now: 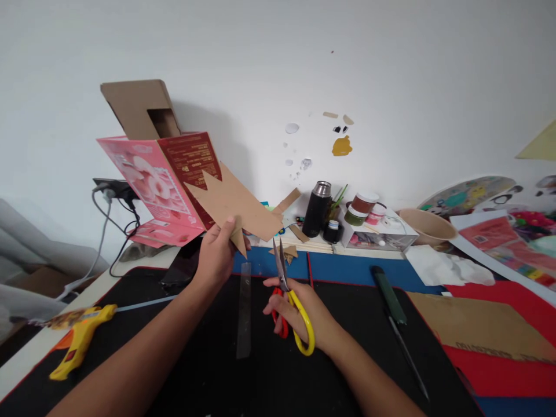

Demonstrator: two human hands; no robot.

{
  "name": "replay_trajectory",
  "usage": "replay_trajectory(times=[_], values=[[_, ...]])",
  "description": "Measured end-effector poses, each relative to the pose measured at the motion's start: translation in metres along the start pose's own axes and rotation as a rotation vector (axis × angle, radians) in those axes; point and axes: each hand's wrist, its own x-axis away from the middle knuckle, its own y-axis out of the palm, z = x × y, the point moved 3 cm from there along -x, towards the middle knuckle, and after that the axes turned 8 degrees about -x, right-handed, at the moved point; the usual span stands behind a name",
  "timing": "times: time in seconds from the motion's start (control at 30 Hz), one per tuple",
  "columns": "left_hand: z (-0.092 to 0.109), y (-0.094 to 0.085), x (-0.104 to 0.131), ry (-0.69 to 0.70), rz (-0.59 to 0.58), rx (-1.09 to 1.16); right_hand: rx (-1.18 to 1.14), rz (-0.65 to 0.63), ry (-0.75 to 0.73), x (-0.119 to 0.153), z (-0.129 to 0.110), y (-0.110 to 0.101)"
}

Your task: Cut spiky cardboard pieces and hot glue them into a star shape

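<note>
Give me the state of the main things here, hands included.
Left hand: gripping cardboard piece
Right hand: holding scissors
Cardboard piece: raised, one end cut jagged
Scissors: blades slightly apart
Glue gun: lying on its side
Ruler: flat
Black bottle: upright
Brown jar: stacked, lidded

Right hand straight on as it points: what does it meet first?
The scissors would probably first meet the right end of the jagged cardboard in the left hand; depth is unclear.
</note>
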Motion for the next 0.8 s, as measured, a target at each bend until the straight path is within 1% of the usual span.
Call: replay_trajectory(times=[0.07, 0.17, 0.27, 0.6, 0.8], values=[[0.001, 0.0, 0.002, 0.015, 0.002, -0.032, 0.009, 0.02, 0.0, 0.0, 0.0, 0.001], [0.002, -0.001, 0.004, 0.045, 0.004, -0.079, 0.024, 0.015, -0.01, 0.0, 0.0, 0.002], [0.003, -0.001, 0.006, 0.078, -0.024, -0.148, 0.051, 0.012, -0.013, 0.001, -0.001, 0.003], [0.008, 0.001, 0.014, 0.109, -0.072, -0.328, 0.153, 0.018, -0.026, 0.003, 0.001, 0.005], [0.016, 0.003, 0.019, 0.133, -0.059, -0.402, 0.154, 0.037, -0.031, 0.003, 0.003, 0.004]])
